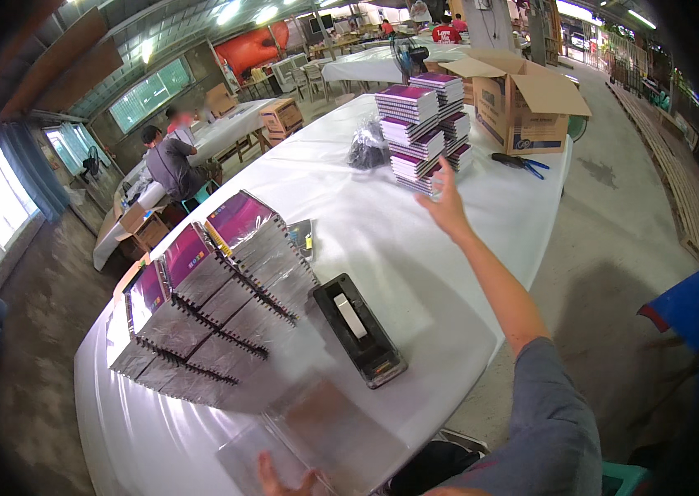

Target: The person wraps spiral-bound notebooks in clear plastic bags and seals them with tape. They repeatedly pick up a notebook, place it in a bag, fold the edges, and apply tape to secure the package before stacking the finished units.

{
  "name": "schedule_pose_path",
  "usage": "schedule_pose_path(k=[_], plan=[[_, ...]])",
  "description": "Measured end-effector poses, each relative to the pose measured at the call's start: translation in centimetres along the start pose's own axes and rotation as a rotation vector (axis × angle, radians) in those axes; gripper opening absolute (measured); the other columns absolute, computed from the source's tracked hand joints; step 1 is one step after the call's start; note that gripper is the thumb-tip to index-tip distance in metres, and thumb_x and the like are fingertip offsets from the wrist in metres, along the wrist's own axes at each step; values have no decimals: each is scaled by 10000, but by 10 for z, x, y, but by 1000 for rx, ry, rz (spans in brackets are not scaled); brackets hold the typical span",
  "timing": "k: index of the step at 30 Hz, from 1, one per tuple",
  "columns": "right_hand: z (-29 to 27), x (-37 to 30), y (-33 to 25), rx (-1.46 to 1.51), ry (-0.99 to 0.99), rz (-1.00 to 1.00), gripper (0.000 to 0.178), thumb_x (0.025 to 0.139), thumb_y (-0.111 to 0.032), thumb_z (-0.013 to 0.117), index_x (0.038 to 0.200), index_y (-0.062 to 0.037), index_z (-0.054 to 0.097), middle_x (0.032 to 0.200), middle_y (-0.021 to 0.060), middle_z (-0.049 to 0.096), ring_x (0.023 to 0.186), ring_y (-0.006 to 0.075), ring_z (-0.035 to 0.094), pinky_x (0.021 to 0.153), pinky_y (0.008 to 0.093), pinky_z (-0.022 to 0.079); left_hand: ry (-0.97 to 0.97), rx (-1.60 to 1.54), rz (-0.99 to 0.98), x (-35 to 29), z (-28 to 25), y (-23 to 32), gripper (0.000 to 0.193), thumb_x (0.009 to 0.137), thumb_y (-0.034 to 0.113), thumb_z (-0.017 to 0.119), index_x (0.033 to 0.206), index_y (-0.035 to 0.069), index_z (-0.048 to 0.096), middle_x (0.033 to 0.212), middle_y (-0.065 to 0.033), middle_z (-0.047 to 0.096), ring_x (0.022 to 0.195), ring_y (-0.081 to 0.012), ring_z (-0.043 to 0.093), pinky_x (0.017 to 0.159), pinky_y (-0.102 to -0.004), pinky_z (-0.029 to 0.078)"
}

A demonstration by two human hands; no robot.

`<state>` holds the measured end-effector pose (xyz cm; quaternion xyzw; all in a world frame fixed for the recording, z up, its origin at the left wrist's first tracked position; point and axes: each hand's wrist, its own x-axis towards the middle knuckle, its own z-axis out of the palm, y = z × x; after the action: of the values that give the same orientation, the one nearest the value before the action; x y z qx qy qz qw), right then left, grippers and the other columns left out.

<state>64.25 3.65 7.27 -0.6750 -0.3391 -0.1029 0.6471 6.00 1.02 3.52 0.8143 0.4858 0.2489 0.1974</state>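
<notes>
My right hand (446, 202) stretches far across the white table (382, 248), fingers spread, its tips at the lower edge of a tall stack of purple spiral notebooks (424, 132). It holds nothing that I can see. My left hand (283, 481) shows at the bottom edge, fingers apart, resting on a clear plastic sheet (324, 430) that lies on the table. Three leaning rows of purple spiral notebooks (209, 306) stand on the left. A black tape dispenser (357, 331) sits between them and my right arm.
An open cardboard box (519, 99) stands at the table's far end, blue-handled pliers (523, 163) beside it. A dark plastic bundle (368, 147) lies left of the stack. A person sits at another table on the left (169, 161). Blue seat at right (684, 310).
</notes>
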Motion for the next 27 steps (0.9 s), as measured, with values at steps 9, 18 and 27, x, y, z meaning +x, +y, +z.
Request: schedule_pose_path(k=[9, 18, 27], plan=[[-79, -54, 56, 41, 1, 388, 870, 742, -116, 715, 1449, -212, 218, 1320, 184, 425, 995, 249, 553, 830, 353, 482, -627, -752, 48, 124, 135, 113, 1288, 575, 231, 884, 1430, -43, -40, 1340, -215, 429, 1226, -298, 458, 1006, -338, 394], [-94, -109, 76, -11, -17, 360, 753, 764, 10, 637, 1420, -161, 309, 1225, 132, 489, 842, 161, 588, 728, 285, 489, -284, -406, 182, 127, 179, 161, 1225, 601, 134, 854, 1443, -21, -23, 1328, -197, 426, 1201, -314, 473, 1016, -370, 380], [-86, -112, 55, -36, -39, 351, 774, 757, 55, 615, 1430, -140, 287, 1198, 148, 481, 794, 180, 583, 738, 298, 481, -280, -471, 336, 166, 243, 199, 1190, 584, 227, 849, 1416, -96, 62, 1316, -264, 391, 1230, -372, 425, 1015, -376, 373]])
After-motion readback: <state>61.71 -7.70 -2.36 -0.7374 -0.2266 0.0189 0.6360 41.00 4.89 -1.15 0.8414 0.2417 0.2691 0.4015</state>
